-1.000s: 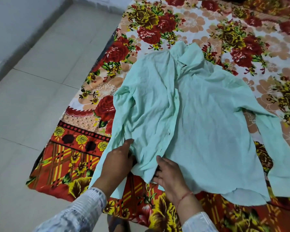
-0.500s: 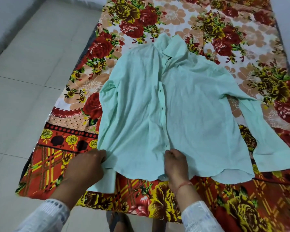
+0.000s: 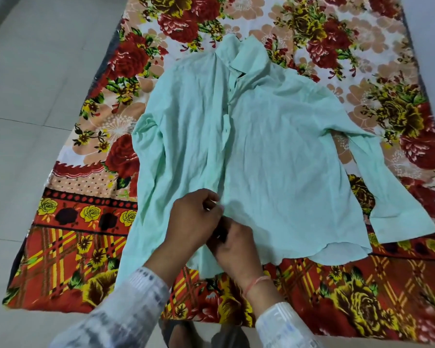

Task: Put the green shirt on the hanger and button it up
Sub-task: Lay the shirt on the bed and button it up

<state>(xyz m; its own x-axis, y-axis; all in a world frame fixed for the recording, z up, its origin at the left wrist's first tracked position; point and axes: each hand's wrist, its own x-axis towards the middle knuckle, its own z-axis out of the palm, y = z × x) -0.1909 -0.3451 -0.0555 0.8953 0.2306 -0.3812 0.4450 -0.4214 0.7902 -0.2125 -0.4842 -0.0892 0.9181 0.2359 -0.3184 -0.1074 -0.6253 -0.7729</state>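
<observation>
Moved together at 6 o'clock on the green shirt (image 3: 274,159), left hand (image 3: 194,222) and right hand (image 3: 234,249) pinch its front edge, grip closed.

No legible text, label, brand, number or sign in view. Green shirt (image 3: 274,159): plain fabric, no readable tag or print. Floral sheet (image 3: 86,247): flower and check pattern only, no lettering.

One head view looks steeply down and forward, close above the green shirt (image 3: 274,159) on apparently floor-level bedding (image 3: 86,247).
</observation>
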